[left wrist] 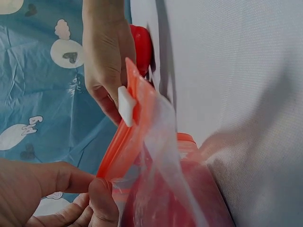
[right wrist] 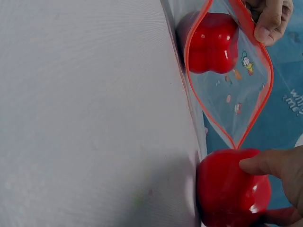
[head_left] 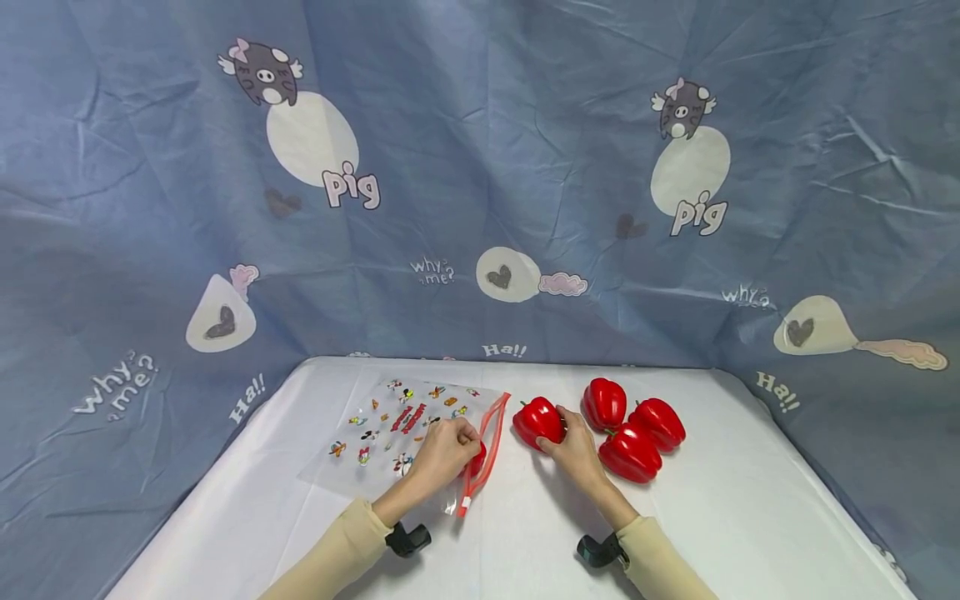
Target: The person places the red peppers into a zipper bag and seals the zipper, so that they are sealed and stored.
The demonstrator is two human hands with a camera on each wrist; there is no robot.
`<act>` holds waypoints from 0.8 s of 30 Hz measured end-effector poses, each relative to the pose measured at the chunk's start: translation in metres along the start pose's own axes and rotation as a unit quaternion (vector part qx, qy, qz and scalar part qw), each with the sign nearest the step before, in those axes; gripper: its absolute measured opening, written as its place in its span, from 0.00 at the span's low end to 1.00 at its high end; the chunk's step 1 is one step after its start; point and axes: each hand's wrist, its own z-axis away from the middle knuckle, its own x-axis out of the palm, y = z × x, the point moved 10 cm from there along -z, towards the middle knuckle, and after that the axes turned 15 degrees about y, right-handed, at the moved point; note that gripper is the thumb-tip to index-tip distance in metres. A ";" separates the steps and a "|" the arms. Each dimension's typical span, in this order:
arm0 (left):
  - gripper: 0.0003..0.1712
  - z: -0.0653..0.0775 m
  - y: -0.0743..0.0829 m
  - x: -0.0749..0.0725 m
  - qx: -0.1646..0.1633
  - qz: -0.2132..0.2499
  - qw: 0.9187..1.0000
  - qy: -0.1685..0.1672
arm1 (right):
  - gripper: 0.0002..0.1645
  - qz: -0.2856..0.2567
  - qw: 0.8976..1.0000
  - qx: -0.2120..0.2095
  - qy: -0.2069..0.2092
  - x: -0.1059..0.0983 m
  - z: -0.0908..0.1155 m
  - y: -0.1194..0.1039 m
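A clear zip bag (head_left: 375,433) with cartoon prints lies on the table, its red zip edge (right wrist: 258,111) spread apart at the mouth. My left hand (head_left: 448,450) pinches the upper side of that edge between thumb and fingers, as the left wrist view shows up close. Inside the bag, just behind the opening, rests one red bell pepper (right wrist: 213,42). To the right of the mouth, my right hand (head_left: 576,450) grips a second red bell pepper (head_left: 538,422), thumb on the near side and fingers on the far side. A white slider (left wrist: 126,106) sits on the zip edge.
Several more red bell peppers (head_left: 632,452) stand in a cluster to the right of my right hand. The white cloth-covered table (head_left: 525,550) ends at a blue printed curtain (head_left: 450,183) behind and on both sides.
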 end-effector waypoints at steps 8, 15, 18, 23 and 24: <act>0.04 0.000 -0.001 0.001 -0.007 0.002 1.000 -0.002 | 0.42 0.001 1.000 0.021 -0.011 0.001 0.002 0.004; 0.05 0.000 -0.001 0.000 -0.003 -0.004 1.000 -0.002 | 0.42 -0.001 1.000 0.021 -0.013 0.000 0.001 0.005; 0.04 0.000 -0.001 0.000 -0.005 -0.002 1.000 -0.003 | 0.42 -0.008 1.000 0.022 -0.011 -0.001 0.000 0.005; 0.04 0.001 -0.001 0.001 -0.011 0.007 1.000 -0.011 | 0.41 -0.006 1.000 0.027 -0.002 -0.005 -0.002 0.006; 0.04 0.001 -0.001 0.001 -0.011 0.009 1.000 -0.012 | 0.40 -0.007 1.000 0.028 0.001 -0.006 -0.003 0.005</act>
